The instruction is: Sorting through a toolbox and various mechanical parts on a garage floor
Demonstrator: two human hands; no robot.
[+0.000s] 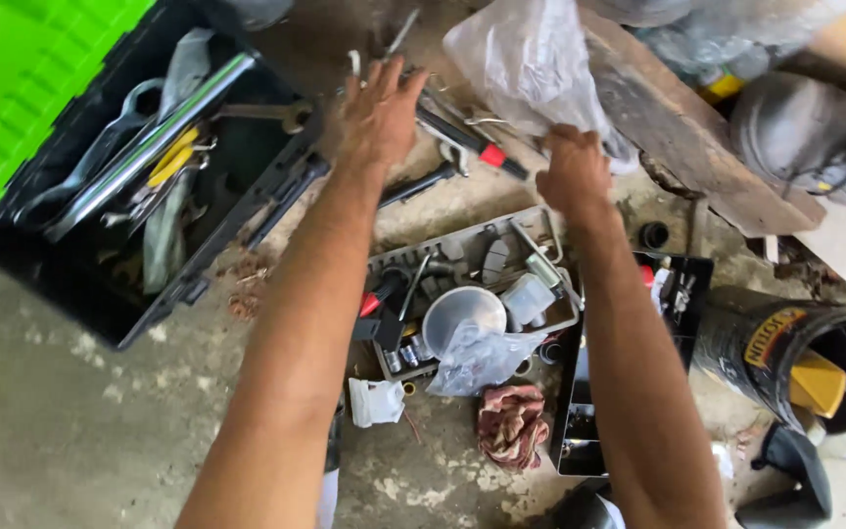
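Note:
My left hand (pixel 380 110) reaches forward with fingers spread over a scatter of hand tools (pixel 462 132) on the concrete floor, holding nothing. My right hand (pixel 572 168) is closed on the lower edge of a clear plastic bag (pixel 526 61) lifted above the tools. Among the tools lies a screwdriver with a red and black handle (pixel 477 147). Below my arms sits a grey tray (pixel 550 318) with small parts, a clear cup and a crumpled plastic bag.
An open black toolbox (pixel 80 284) with a green lid (pixel 12 78) holds wrenches at the left. A wooden plank (pixel 687 137), a dark shoe (pixel 805 127), a tipped black bucket (pixel 775 343), a black flat case (pixel 580 431) and a reddish rag (pixel 511 421) lie around.

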